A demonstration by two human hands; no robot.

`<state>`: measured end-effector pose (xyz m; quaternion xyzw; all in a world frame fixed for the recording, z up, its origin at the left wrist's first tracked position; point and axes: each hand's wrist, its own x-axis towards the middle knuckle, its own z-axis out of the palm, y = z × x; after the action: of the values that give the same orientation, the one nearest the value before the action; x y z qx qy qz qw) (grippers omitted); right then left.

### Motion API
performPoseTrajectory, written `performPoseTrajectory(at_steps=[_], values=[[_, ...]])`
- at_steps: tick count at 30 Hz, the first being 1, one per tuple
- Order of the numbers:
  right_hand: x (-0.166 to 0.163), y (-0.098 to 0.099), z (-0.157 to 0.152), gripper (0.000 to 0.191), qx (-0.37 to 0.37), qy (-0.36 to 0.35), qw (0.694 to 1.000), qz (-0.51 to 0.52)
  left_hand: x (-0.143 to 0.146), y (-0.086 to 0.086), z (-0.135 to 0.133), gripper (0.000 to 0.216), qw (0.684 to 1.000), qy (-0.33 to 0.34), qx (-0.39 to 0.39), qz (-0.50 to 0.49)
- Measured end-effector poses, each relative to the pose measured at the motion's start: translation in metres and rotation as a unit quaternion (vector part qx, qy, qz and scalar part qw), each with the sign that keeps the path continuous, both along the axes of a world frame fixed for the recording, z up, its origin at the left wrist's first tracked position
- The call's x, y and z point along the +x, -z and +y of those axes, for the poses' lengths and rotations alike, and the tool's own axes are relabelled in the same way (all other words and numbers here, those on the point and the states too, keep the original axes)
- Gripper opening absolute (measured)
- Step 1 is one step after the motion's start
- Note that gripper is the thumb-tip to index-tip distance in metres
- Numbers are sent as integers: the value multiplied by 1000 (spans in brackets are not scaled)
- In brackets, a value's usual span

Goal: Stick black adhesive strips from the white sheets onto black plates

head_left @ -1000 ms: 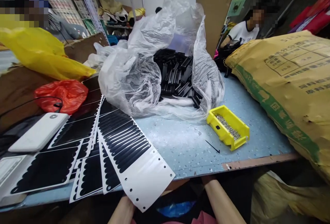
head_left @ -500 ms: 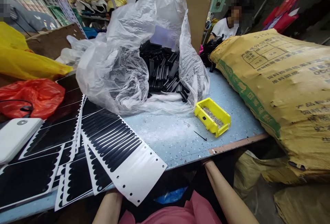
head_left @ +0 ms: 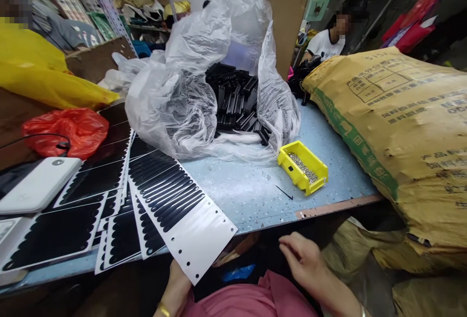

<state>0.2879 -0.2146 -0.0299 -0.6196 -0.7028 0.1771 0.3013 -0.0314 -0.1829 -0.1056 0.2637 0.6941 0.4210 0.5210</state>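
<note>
The fingers of the bare left hand [head_left: 178, 275] are hidden behind the glossy white sheet with black strips [head_left: 204, 232]. The bare right hand [head_left: 304, 258] has its fingertips curled inward, so anything between them cannot be made out. Tiny silvery pieces [head_left: 302, 167] in the open yellow plastic bin [head_left: 296, 177] are too small to tell apart. Crumpled translucent plastic bag [head_left: 175, 108] folds hide some slim black plastic pieces [head_left: 235, 99]. The right edge cuts off the bulky yellow-brown printed sack [head_left: 408, 137].

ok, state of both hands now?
Left hand: mostly hidden below the overhanging white sheet end; can't tell.
Right hand: loosely curled, nothing visible in it; can't rule out something small.
</note>
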Motion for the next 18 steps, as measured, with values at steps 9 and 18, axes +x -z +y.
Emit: performPoseTrajectory(at_steps=[9, 18], values=[[55, 32, 117, 40, 131, 72, 979, -141, -49, -101, -52, 34, 946, 213, 91, 224], [53, 19, 121, 46, 112, 170, 971, -127, -15, -79, -11, 54, 975, 108, 22, 194]])
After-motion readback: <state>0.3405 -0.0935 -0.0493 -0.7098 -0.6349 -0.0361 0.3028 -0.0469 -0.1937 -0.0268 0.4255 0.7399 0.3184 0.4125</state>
